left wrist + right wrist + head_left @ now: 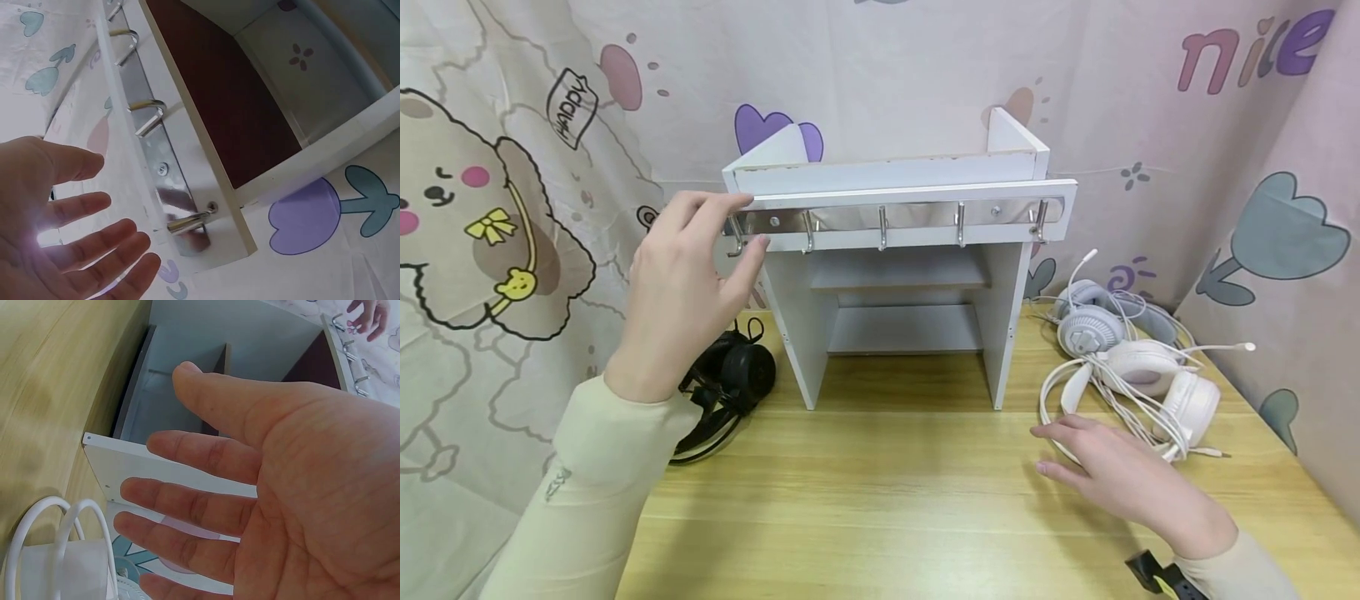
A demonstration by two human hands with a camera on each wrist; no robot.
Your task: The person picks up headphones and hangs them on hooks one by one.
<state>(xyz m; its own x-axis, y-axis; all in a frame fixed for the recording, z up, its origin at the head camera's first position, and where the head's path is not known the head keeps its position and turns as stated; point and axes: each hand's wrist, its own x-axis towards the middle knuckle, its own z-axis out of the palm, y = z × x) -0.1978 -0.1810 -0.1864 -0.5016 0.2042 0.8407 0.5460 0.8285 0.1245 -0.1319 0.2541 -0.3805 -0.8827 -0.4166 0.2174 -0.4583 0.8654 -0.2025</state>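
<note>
My left hand (688, 275) is raised by the left end of a metal hook rail (850, 218) on a white shelf unit (1015, 308). Its thumb and fingers are spread. In the left wrist view the hand (69, 231) stands a little apart from the hooks and holds nothing. Low over the table at the right is my right hand (1120, 471), close to white headphones (1142, 367) and their tangled white cable. The right wrist view has this hand (269, 487) with straight, parted fingers and a bare palm.
Grey headphones (1088, 331) lie behind the white ones, right of the shelf unit. Black headphones (748, 371) are on the left, partly hidden by my left sleeve. Everything stands on a wooden table (880, 500), with printed curtains (887, 75) behind and at both sides.
</note>
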